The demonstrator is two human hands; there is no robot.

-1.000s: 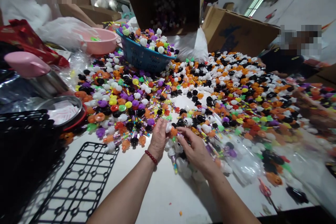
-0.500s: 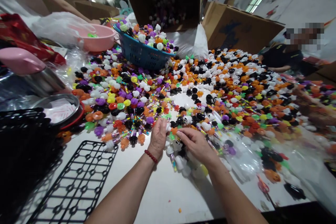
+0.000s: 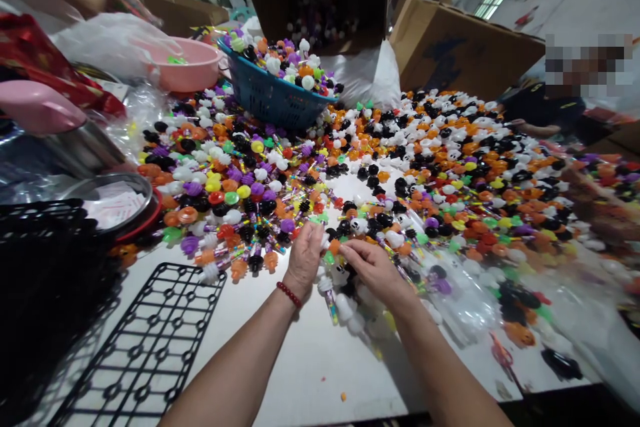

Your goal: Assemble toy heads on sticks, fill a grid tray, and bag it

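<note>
My left hand [image 3: 304, 259], with a red bead bracelet [image 3: 289, 294] at the wrist, is closed, and a small white plastic figure [image 3: 325, 241] shows at its fingertips. My right hand [image 3: 371, 268] pinches a small orange plastic figure [image 3: 334, 249] between thumb and forefinger. A green piece [image 3: 329, 258] shows just under the orange one. Below the hands, a white ribbed topper on a colourful tube [image 3: 328, 299] lies beside white ghost-like figures [image 3: 345, 307], partly in the right arm's shadow.
Heaps of coloured toppers [image 3: 235, 180] cover the table around a blue basket [image 3: 280, 103] filled with more. Black grid trays [image 3: 150, 340] lie at left. Pink scissors [image 3: 501, 352] and clear bags [image 3: 467, 300] lie at right. A pink basin [image 3: 187, 70] stands behind; co-workers sit or stand at both sides.
My hands stay nearly in place between the heaps, fingers still closed. The view has shifted slightly. At the upper left, the co-worker's arm has lifted and drawn back.
</note>
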